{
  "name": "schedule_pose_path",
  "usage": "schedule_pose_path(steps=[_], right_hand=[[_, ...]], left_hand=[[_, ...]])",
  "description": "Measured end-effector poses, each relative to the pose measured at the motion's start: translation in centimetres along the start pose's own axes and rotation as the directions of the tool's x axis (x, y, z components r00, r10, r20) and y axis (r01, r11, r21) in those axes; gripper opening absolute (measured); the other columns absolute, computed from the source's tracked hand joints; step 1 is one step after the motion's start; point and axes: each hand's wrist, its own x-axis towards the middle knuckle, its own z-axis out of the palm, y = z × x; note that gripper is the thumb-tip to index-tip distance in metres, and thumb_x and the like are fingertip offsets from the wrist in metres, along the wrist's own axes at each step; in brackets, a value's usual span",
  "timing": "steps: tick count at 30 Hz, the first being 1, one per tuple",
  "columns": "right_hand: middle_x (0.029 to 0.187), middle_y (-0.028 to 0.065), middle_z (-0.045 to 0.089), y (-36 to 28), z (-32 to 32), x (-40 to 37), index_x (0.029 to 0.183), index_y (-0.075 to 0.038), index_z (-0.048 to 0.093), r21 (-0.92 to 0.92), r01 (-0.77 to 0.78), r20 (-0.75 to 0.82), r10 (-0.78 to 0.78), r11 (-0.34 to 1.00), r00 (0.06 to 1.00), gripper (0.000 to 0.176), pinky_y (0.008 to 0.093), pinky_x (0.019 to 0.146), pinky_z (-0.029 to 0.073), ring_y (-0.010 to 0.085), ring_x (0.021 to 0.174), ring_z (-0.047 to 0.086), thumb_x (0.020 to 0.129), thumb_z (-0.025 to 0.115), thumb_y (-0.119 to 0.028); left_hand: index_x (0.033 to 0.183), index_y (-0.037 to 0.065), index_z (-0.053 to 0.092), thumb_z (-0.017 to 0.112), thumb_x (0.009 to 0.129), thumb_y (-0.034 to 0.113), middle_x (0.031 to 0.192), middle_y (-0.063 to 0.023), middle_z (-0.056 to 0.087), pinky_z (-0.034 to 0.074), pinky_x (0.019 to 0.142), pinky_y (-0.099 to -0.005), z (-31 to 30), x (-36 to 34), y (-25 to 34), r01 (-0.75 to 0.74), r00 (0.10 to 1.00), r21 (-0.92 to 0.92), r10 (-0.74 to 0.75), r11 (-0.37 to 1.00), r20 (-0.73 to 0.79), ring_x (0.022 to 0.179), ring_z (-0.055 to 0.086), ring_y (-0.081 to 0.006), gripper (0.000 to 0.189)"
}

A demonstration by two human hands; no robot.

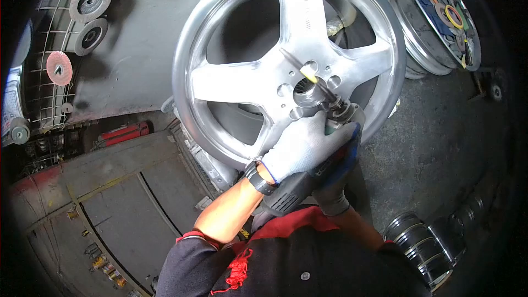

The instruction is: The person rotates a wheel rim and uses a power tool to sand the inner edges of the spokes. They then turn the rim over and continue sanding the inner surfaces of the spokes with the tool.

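My left hand (305,146), in a white glove with a watch at the wrist, is wrapped over the front of an angle grinder (291,191). My right hand (333,201), also gloved, grips the grinder's body from below, its fingers mostly hidden behind the tool. The grinder's disc (301,65), seen nearly edge-on and blurred, lies over the hub of a silver five-spoke alloy wheel (308,14). Bolt holes ring the open centre bore beside the disc. The wheel faces up in front of me, its lower rim close to my left wrist.
Flap discs (91,1) and a pink disc (59,68) hang on a wire rack at the left. A tray of tapes and tools (440,14) sits on another wheel (412,33) at the right. Shiny cylindrical metal pieces (415,242) stand lower right. A red object (124,134) lies left.
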Motion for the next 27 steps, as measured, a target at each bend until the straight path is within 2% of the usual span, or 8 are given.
schedule_pose_path(steps=[2, 9, 11, 15, 17, 24, 25, 27], right_hand=[[0.148, 0.0169, 0.041, 1.2, -1.3, -1.3, 0.153, 0.002, 0.026, -0.673, 0.305, 0.207, -0.224, 0.674, 0.952, 0.068, 0.0395, 0.116, 0.031, 0.0249, 0.138, 0.04, 0.099, 0.06, -0.024], [0.141, 0.0117, 0.047, 3.7, 0.5, -2.7, 0.144, -0.004, 0.039, -0.217, 0.046, 0.16, -0.011, 0.975, 0.987, 0.047, 0.0398, 0.111, 0.039, 0.0232, 0.132, 0.047, 0.107, 0.043, -0.031], [0.14, 0.013, 0.047, 4.2, -0.8, -2.5, 0.144, -0.003, 0.04, -0.818, 0.472, 0.357, -0.351, 0.331, 0.865, 0.05, 0.043, 0.112, 0.038, 0.0259, 0.131, 0.048, 0.103, 0.053, -0.028], [0.139, 0.0148, 0.049, 2.3, -0.5, -1.9, 0.144, -0.002, 0.039, -0.689, 0.317, 0.256, -0.19, 0.652, 0.948, 0.057, 0.0463, 0.112, 0.037, 0.0292, 0.129, 0.05, 0.097, 0.063, -0.024], [0.134, 0.0149, 0.053, 2.5, -0.7, -1.9, 0.141, -0.001, 0.043, -0.807, 0.496, 0.412, -0.296, 0.321, 0.862, 0.052, 0.0445, 0.111, 0.039, 0.0283, 0.126, 0.053, 0.097, 0.061, -0.022], [0.13, 0.0143, 0.056, 2.5, 0.1, -2.0, 0.137, 0.001, 0.047, -0.799, 0.409, 0.353, -0.205, 0.44, 0.913, 0.044, 0.0399, 0.109, 0.04, 0.0254, 0.126, 0.052, 0.098, 0.057, -0.017], [0.136, 0.0148, 0.053, 2.9, -0.3, -2.4, 0.142, 0.0, 0.043, -0.506, 0.12, 0.085, -0.09, 0.854, 0.992, 0.053, 0.0392, 0.111, 0.039, 0.0252, 0.129, 0.051, 0.097, 0.062, -0.02], [0.142, 0.0154, 0.05, 3.3, -0.5, -2.8, 0.147, -0.001, 0.04, -0.01, -0.162, -0.094, 0.16, 0.987, 0.983, 0.063, 0.0384, 0.112, 0.038, 0.025, 0.132, 0.049, 0.095, 0.067, -0.023]], left_hand=[[0.115, -0.003, 0.063, 0.058, 0.094, 0.054, 0.092, -0.0252, 0.07, 0.055, 0.078, -0.0429, 0.3, -0.7, -1.4, 0.017, 1.0, 0.02, -0.017, 1.0, -0.015, 0.085, 0.071, -0.037, 0.061], [0.111, -0.006, 0.061, 0.058, 0.094, 0.055, 0.094, -0.0283, 0.069, 0.054, 0.081, -0.0443, -0.2, -4.5, -3.5, -0.146, 0.944, 0.256, 0.211, 0.956, -0.252, 0.092, 0.07, -0.0402, 0.063], [0.112, -0.006, 0.061, 0.059, 0.094, 0.055, 0.094, -0.0284, 0.069, 0.054, 0.081, -0.0442, -0.7, -4.2, -2.5, -0.103, 0.976, 0.24, 0.145, 0.965, -0.163, 0.092, 0.07, -0.0403, 0.063], [0.125, 0.026, 0.065, 0.063, 0.092, 0.026, 0.093, -0.0194, 0.061, 0.054, 0.06, -0.0416, 0.7, -2.9, -2.8, -0.014, 0.999, 0.272, 0.024, 0.962, -0.034, 0.076, 0.066, -0.0342, 0.033], [0.116, 0.009, 0.063, 0.061, 0.093, 0.041, 0.091, -0.0237, 0.065, 0.053, 0.069, -0.0436, -0.2, -4.0, -2.6, -0.021, 0.996, 0.222, 0.039, 0.975, -0.078, 0.082, 0.068, -0.0377, 0.04], [0.106, -0.008, 0.061, 0.058, 0.094, 0.057, 0.089, -0.0274, 0.069, 0.053, 0.078, -0.0458, -0.8, -4.1, -1.8, -0.027, 0.997, 0.238, 0.043, 0.971, -0.063, 0.088, 0.07, -0.0405, 0.066], [0.106, -0.008, 0.061, 0.058, 0.094, 0.057, 0.089, -0.0274, 0.069, 0.053, 0.078, -0.0458, -0.3, -3.7, -2.4, -0.031, 0.997, 0.235, 0.048, 0.972, -0.065, 0.088, 0.07, -0.0405, 0.066], [0.108, -0.008, 0.061, 0.057, 0.094, 0.057, 0.09, -0.0276, 0.069, 0.053, 0.079, -0.0456, 0.4, -3.1, -3.3, -0.002, 0.999, 0.169, 0.011, 0.986, -0.053, 0.089, 0.07, -0.0401, 0.067]])
